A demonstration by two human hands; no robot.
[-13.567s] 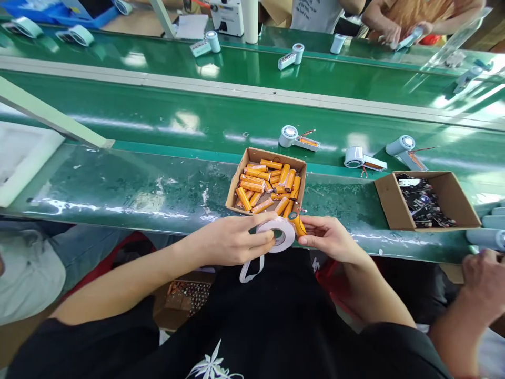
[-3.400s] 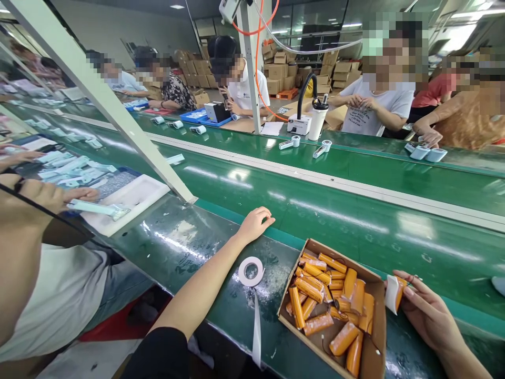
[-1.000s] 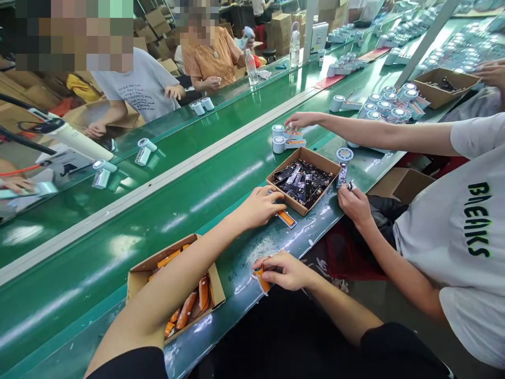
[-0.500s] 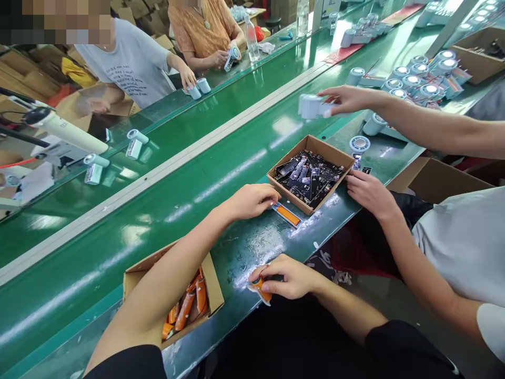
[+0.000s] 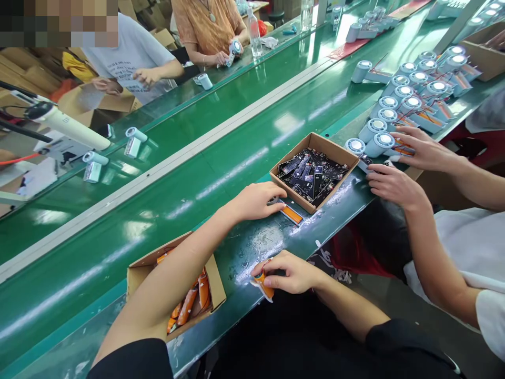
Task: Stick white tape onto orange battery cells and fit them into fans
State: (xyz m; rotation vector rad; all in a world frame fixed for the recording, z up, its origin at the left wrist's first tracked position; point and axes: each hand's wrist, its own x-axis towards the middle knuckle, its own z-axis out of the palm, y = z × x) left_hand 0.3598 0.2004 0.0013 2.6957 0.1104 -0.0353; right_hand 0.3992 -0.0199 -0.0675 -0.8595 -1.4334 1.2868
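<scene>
My left hand [image 5: 260, 201] is closed on the upper left end of a light-coloured housing with an orange battery [image 5: 292, 214] in it, beside a box of black circuit boards [image 5: 310, 176]. Part of the housing is hidden under the fingers. Near the table edge, my right hand [image 5: 290, 272] pinches an orange battery [image 5: 265, 287] with a white strip on its lower side. Beneath my left forearm, a cardboard box [image 5: 216, 287] holds several orange batteries [image 5: 188, 307].
A co-worker's hands [image 5: 394, 184] are at the right, by several light-blue fan units [image 5: 410, 103]. The green conveyor [image 5: 221, 173] runs diagonally beyond the boxes. Two people sit across it, near a clear bottle [image 5: 254, 34] and more blue units [image 5: 93, 166].
The co-worker's raised hand has come down to the fan units at the right, now more numerous. Across the conveyor, a person's hand has drawn back from the units. My hands have barely moved.
</scene>
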